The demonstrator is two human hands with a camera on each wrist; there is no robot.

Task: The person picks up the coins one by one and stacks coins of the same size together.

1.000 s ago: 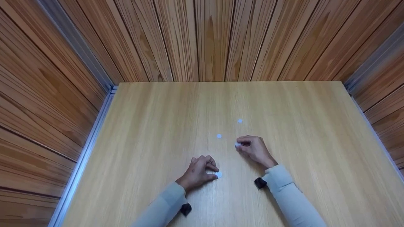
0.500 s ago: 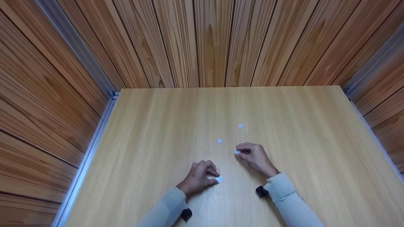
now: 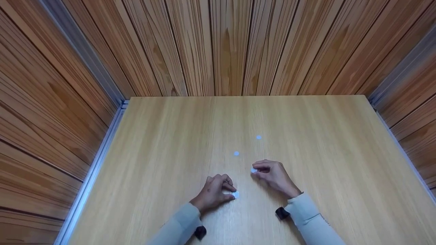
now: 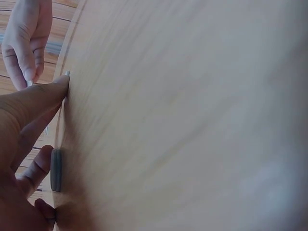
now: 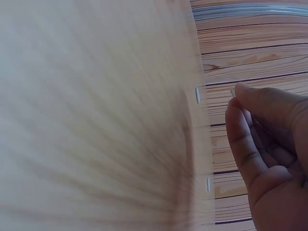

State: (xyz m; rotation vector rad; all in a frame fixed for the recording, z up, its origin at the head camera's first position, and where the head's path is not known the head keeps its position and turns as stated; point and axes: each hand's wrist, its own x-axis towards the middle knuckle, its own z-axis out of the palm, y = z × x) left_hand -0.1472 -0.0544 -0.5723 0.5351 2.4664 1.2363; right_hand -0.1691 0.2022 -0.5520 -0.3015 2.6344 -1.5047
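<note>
Wooden plank walls (image 3: 224, 47) rise around my wide, pale bench (image 3: 163, 136). Light sleeves (image 3: 175, 224) cover my forearms. My left hand (image 3: 214, 193) is low over the bench, thumb and finger pinching one white disc (image 3: 236, 194); my right hand (image 3: 274, 175), farther forward, grips a raised disc (image 3: 254, 170) above the surface. A black block (image 3: 282, 213) sits at each wrist. Beyond my hands, two loose discs (image 3: 236, 153) lie flat and apart, one farther back and to the right.
</note>
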